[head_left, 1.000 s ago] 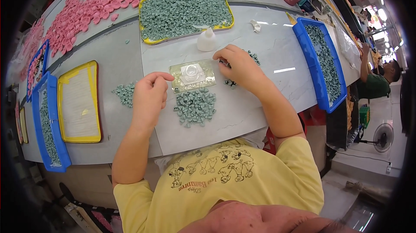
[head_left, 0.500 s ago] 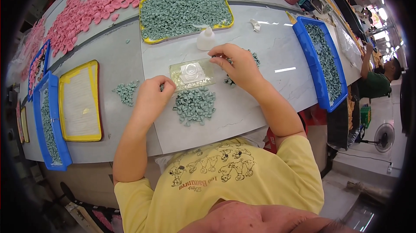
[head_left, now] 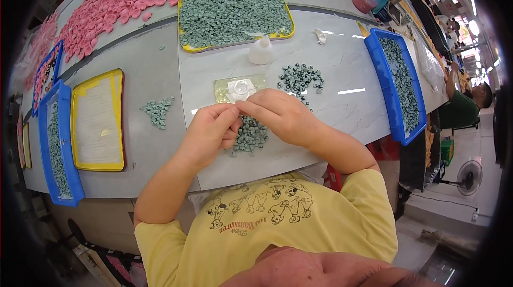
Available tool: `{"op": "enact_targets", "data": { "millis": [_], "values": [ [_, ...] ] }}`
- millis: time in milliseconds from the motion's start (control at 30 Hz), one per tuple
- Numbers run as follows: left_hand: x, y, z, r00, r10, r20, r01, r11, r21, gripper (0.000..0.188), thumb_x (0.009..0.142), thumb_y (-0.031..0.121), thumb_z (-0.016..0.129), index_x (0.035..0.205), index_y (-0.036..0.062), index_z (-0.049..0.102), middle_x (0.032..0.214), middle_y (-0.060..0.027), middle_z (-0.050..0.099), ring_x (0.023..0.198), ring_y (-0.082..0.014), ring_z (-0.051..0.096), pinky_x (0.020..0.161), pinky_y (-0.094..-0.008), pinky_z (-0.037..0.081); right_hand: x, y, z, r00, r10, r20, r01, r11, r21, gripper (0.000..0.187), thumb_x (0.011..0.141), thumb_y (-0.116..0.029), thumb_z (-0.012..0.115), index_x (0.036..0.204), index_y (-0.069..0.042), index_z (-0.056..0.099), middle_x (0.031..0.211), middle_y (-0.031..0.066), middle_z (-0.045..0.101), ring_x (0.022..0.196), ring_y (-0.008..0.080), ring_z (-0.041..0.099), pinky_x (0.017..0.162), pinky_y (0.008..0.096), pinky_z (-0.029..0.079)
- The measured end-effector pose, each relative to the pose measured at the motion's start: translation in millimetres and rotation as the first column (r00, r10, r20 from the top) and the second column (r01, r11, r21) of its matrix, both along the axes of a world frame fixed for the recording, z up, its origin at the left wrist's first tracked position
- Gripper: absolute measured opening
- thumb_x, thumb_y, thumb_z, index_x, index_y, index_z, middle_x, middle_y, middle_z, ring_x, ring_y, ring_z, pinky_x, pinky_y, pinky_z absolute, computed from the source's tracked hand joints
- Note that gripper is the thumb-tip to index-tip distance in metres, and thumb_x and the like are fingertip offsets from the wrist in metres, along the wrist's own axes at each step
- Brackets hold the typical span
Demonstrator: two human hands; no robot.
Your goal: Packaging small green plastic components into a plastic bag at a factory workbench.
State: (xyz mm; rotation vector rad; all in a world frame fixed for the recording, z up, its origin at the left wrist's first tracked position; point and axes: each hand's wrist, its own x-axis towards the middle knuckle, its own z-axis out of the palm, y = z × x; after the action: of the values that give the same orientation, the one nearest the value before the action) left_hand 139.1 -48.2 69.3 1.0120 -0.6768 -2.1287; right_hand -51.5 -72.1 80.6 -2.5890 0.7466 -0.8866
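My left hand [head_left: 211,132] and my right hand [head_left: 280,115] meet fingertip to fingertip above the white worktable. Both are closed in a pinch; whatever sits between the fingers is too small and covered to make out. Beneath them lies a heap of small green pieces [head_left: 250,138], partly hidden by my hands. Just beyond the fingers, a small clear round dish [head_left: 241,87] rests on a flat pale-green block [head_left: 222,90]. Right of it is a loose pile of darker, shiny green pieces [head_left: 302,79]. A white squeeze bottle [head_left: 261,52] stands behind the block.
A yellow-edged tray [head_left: 184,46] full of green pieces is at the back. Blue bins stand left [head_left: 75,180] and right [head_left: 374,46]. A yellow-rimmed white tray [head_left: 98,121] and a small green pile [head_left: 157,112] lie left. Pink cup-shaped pieces [head_left: 112,9] cover the far left; another person [head_left: 465,106] sits far right.
My right hand has come left and nearer from beside the bottle, uncovering the darker green pile. My left hand has moved right, and the two now meet over the green heap.
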Motion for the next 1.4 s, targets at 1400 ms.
{"op": "enact_targets", "data": {
  "millis": [1400],
  "values": [
    [23, -12, -33, 0.962, 0.267, -0.053, -0.269, 0.963, -0.031, 0.013, 0.092, 0.016, 0.049, 0.086, 0.0047, 0.045, 0.073, -0.0016, 0.048, 0.049, -0.0033, 0.029, 0.041, -0.018, 0.025, 10, -35, -48, 0.986, -0.093, -0.141, 0.035, 0.93, -0.367, 0.033, 0.062, -0.004, 0.057, 0.095, 0.002, 0.06, 0.085, 0.0085, 0.059, 0.073, 0.0226, 0.059, 0.061, 0.0309, 0.05]
  ]
}}
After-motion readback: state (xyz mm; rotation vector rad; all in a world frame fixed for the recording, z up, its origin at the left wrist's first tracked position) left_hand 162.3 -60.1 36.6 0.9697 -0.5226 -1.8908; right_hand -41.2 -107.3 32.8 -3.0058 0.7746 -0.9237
